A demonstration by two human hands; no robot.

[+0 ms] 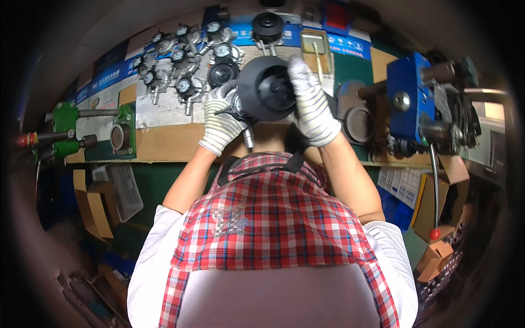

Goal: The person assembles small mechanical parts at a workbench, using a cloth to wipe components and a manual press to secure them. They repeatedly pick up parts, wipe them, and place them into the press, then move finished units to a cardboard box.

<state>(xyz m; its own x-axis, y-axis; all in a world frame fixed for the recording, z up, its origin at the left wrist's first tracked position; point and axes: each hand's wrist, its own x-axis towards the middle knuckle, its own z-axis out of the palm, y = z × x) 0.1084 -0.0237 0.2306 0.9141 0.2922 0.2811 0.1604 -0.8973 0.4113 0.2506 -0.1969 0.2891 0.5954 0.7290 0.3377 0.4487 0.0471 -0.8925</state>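
Observation:
Both my hands wear white gloves with thin stripes. In front of me, above the table's near edge, a black drum-shaped housing with a bladed fan wheel is tilted so that its open face shows. My left hand is closed round the metal casting at the drum's left side, and a short metal pipe points down from that casting. On the right my right hand grips the drum's rim, its fingers pointing away from me and partly hidden. A black fan wheel lies just beyond my left hand.
Several metal castings with pipe stubs cover the table's far left. A black fan unit and a shallow tray with a brush stand at the back. A green press is left, a blue lever press right.

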